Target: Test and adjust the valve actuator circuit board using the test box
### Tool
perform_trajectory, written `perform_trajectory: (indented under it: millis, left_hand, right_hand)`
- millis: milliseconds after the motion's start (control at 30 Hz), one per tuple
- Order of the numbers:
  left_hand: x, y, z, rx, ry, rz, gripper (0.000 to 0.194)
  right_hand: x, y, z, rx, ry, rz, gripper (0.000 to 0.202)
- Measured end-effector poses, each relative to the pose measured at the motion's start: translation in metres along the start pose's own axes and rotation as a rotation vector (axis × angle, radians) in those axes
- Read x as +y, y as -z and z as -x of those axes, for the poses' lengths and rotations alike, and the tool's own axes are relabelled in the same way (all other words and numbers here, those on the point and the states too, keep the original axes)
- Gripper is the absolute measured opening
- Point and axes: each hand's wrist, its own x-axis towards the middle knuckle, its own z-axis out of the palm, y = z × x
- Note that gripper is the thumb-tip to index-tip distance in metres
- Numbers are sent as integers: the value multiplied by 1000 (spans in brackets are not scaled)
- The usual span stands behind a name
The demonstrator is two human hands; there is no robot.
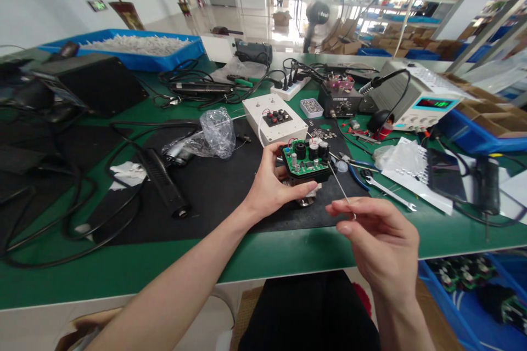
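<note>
Apparently an adjusting step is in hand: above the black mat (222, 192), the left hand (269, 189) grips the circuit board (305, 164), the right hand (382, 233) pinches a thin rod (338, 181) angled to its edge; the next move likely calls for steadiness.

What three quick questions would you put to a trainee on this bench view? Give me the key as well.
1. Multiple choice. The left hand holds:
A) the fan
B) the circuit-board unit
C) the plastic bag

2. True or false: in this view, the wrench lies to the right of the white box.

3. Open. What does the right hand hold between thumb and fingers?

Key: 1. B. 2. True. 3. A thin metal rod, pointing toward the unit.
</note>
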Motion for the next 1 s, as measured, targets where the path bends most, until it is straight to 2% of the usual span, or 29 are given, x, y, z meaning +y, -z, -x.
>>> perform_trajectory:
  millis: [133, 267, 433, 600, 800, 867, 1000]
  left_hand:
    - [1, -1, 0, 28, 25, 8, 92]
    - [2, -2, 0, 51, 32, 14, 93]
    - [2, -2, 1, 22, 21, -15, 92]
    - [4, -4, 3, 18, 2, -54, 90]
    - [3, -7, 6, -16, -47, -101, 89]
    - [-1, -7, 6, -35, -82, -116, 91]
    - [-11, -4, 3, -51, -163, -151, 97]
  right_hand:
    - [-8, -12, -6, 46, 108, 65, 24]
    - [-9, -14, -2, 51, 90, 113, 18]
    - [-10, -10, 7, 69, 149, 213, 31]
    - [-22, -2, 11, 67, 311, 506, 36]
    - [-37, 16, 27, 5, 364, 792, 47]
    - [-43, 18, 31, 20, 362, 895, 42]
    - [-54, 12, 31, 195, 268, 1150, 19]
